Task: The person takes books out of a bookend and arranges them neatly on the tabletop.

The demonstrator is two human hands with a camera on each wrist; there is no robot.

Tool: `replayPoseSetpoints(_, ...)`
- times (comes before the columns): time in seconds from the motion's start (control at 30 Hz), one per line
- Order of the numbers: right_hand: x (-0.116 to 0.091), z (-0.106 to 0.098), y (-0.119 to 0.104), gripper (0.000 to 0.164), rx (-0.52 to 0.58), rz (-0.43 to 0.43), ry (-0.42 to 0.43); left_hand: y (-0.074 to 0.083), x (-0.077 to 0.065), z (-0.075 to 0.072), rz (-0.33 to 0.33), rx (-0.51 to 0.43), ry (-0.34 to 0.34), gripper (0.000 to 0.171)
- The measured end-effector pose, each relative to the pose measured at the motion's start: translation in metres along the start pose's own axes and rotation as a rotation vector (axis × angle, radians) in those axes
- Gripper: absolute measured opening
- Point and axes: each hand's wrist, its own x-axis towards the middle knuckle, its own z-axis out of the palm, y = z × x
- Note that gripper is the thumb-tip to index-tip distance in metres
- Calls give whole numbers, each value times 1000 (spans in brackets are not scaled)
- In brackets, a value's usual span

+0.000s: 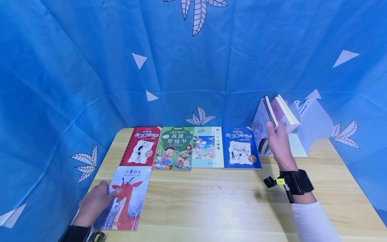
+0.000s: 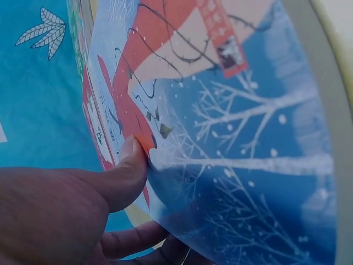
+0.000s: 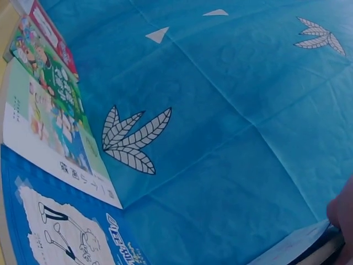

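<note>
The left hand (image 1: 96, 201) pinches the deer book (image 1: 128, 205) by its left edge, at the left of the table (image 1: 205, 208). Beyond, four books (image 1: 201, 153) lie in a row. To their right, the right hand (image 1: 281, 144) pinches a thin book (image 1: 271, 109) at the white rack (image 1: 317, 124); behind hangs a blue curtain (image 1: 193, 74).

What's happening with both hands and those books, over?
Left hand: pinching red-deer picture book at its edge. Right hand: gripping thin book at white book rack. Other books close beside it, possibly crowding.
</note>
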Motion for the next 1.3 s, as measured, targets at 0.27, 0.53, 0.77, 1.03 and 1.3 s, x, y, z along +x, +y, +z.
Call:
replayPoseSetpoints(0.27, -9, -6, 2, 55, -195, -61, 186, 2, 3, 0, 7, -17, 3, 79)
replayPoseSetpoints(0.53, -31, -13, -3, 41, -379, -314, 443, 12, -1, 2, -33, 26, 82, 83)
replayPoseSetpoints(0.77, -55, -30, -22, 38, -431, -430, 470, 43, -12, -2, 94, 62, 247, 94)
replayPoseSetpoints(1.03, -82, -48, -40, 40, -463, -397, 392, 87, -29, -4, 310, -36, 271, 80)
replayPoseSetpoints(1.3, -104, -64, -49, 36, -503, -372, 317, 127, -30, 0, 538, -240, 227, 75)
